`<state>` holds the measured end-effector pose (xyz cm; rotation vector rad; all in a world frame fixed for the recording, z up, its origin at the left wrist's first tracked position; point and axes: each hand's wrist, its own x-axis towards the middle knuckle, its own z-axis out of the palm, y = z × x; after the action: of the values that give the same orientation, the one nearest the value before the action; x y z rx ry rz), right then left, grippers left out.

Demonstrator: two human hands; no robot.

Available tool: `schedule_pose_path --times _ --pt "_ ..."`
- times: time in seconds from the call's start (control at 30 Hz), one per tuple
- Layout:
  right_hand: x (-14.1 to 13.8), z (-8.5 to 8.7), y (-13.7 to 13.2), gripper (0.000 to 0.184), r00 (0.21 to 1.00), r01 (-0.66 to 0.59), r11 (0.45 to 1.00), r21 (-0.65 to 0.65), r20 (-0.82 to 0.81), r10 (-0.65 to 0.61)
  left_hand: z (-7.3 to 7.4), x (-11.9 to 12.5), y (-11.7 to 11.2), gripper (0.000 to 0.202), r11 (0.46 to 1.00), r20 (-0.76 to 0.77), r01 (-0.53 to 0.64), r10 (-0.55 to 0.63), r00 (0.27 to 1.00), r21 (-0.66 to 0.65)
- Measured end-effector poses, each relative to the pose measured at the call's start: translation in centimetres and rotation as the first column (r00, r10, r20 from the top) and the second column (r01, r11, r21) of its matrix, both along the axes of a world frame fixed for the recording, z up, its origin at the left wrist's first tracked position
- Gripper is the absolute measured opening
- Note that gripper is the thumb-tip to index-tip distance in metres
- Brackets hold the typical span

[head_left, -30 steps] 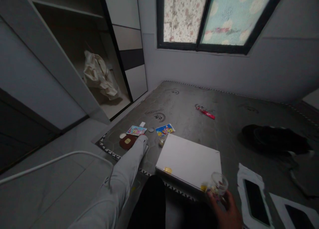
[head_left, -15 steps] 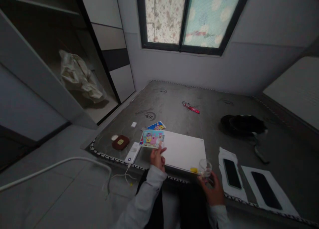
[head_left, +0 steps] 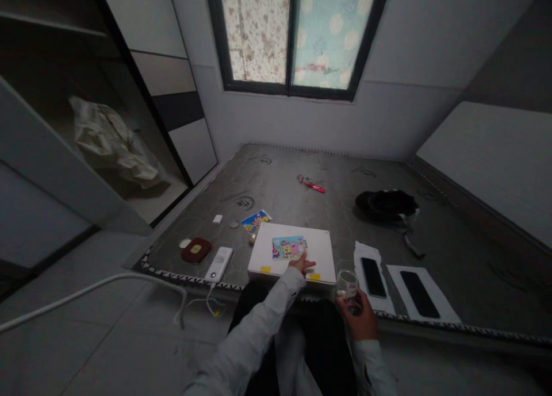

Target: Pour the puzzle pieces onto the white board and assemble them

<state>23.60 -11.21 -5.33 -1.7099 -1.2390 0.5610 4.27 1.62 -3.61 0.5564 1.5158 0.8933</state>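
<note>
My left hand pinches the lower right edge of a colourful cartoon card, just above or on the lid of a white box; whether the card touches the lid I cannot tell. Fingers of my right hand wrap round a small clear jar with an open top, held at the box's right front corner. Some small contents show low in the jar, too blurred to name. Two yellow tabs mark the box's front edge. Behind its left corner lies a second cartoon card.
On the grey mattress lie a brown round-cornered case, a white power bank with a cable, a red packet and a black cap. Two dark phones rest on white sheets to the right. An open wardrobe stands left.
My left hand has brought the card rightward from the box's left end to over its middle. My right hand still holds the jar. The view has shifted.
</note>
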Motion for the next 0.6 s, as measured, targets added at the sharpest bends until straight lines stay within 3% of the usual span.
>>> schedule_pose_path --times 0.1,0.2,0.27,0.3,0.33,0.37,0.47,0.6 --pt "-0.3 -0.2 -0.5 0.069 0.999 0.033 0.999 0.026 0.000 -0.033 -0.3 -3.3 -2.8 0.032 0.987 -0.205 0.077 -0.046 0.978 0.144" --pt "-0.8 -0.5 -0.8 0.072 0.999 0.022 0.999 0.045 -0.032 -0.020 -1.3 -6.4 -4.2 0.039 0.921 -0.489 0.243 -0.068 0.869 0.305" --pt "-1.1 -0.7 -0.8 0.072 0.999 0.013 0.999 0.052 -0.054 -0.010 -2.2 -7.3 -3.9 0.053 0.829 -0.863 0.529 -0.125 0.490 0.181" --pt "-1.2 -0.7 -0.8 0.071 0.999 0.009 0.998 0.057 -0.054 -0.006 -2.6 -7.5 -3.4 0.058 0.798 -0.939 0.600 -0.163 0.304 0.056" --pt "-1.2 -0.7 -0.7 0.070 0.999 0.003 0.998 0.061 -0.049 0.000 -3.0 -7.4 -2.8 0.062 0.768 -0.966 0.638 -0.201 0.163 -0.052" --pt "-1.3 -0.7 -0.7 0.068 0.999 -0.004 0.998 0.066 -0.040 0.006 -3.3 -7.3 -2.1 0.065 0.735 -0.970 0.667 -0.231 0.080 -0.120" --pt "-1.3 -0.8 -0.7 0.065 0.999 -0.035 0.995 0.099 -0.018 0.037 -3.4 -6.6 0.3 0.071 0.657 -0.963 0.735 -0.268 0.022 -0.166" --pt "-1.3 -0.8 -0.9 0.066 0.999 -0.047 0.994 0.100 0.023 0.045 -3.1 -6.4 2.2 0.072 0.659 -0.964 0.736 -0.263 0.036 -0.152"
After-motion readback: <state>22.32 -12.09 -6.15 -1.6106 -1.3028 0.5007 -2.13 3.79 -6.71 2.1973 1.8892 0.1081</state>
